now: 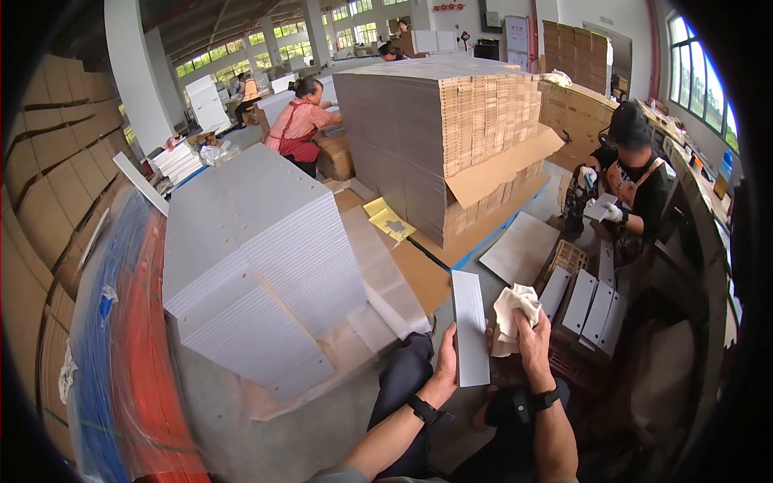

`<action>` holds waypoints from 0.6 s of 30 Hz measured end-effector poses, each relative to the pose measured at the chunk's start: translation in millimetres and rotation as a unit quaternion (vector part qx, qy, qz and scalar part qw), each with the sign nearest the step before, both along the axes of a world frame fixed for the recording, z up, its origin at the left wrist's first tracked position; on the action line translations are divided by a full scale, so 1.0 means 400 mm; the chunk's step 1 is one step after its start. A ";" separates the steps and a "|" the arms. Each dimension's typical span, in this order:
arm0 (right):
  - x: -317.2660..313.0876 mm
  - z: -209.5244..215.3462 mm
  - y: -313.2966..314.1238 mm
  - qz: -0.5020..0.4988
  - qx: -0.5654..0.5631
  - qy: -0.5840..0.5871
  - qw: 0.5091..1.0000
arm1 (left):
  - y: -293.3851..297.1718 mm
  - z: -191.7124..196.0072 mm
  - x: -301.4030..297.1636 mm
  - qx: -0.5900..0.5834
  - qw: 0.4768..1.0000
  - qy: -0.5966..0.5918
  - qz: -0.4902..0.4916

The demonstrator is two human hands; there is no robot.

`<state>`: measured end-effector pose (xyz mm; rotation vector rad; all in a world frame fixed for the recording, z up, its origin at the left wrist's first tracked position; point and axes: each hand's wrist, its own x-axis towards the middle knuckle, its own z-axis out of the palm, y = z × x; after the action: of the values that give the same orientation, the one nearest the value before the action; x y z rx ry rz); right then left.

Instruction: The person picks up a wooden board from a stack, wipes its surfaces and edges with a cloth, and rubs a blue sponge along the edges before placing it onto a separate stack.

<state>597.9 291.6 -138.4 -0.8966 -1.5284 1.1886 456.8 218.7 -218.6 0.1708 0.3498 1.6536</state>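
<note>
The person's left hand (443,372) pinches a white panel (471,330) by its edges; just beside it, the right hand's (535,344) fingers clutch a cloth (514,309). Wiping looks unfinished; whether the loose boards (579,303) beyond are done cannot be told.

Hands (533,342) holding white panel (470,330) and cream cloth (514,303), stacked grey boards (241,213), gloved co-worker (638,185)

The floor (211,394) is grey. Directly on it lies a pale sheet (366,354), and this sheet carries a stack (250,233) of grey panels. Brown cardboard (423,274) and one flat board (522,248) also lie on the floor.
</note>
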 end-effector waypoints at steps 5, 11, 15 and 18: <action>0.021 -0.015 -0.001 0.011 0.002 -0.002 1.000 | -0.020 -0.039 -0.012 0.004 0.999 0.037 0.008; -0.005 -0.008 0.001 0.030 0.014 0.020 0.999 | -0.010 -0.076 -0.031 -0.039 0.991 0.127 -0.013; -0.010 -0.052 0.023 0.031 0.018 0.048 0.998 | -0.019 0.002 0.028 -0.110 0.954 0.275 0.041; -0.035 -0.078 0.025 0.030 0.039 0.063 0.997 | 0.003 0.009 0.031 -0.067 0.937 0.339 0.043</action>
<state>583.9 301.6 -169.5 -0.7157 -1.4966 1.1978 469.2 220.0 -215.1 0.6363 1.0024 1.6103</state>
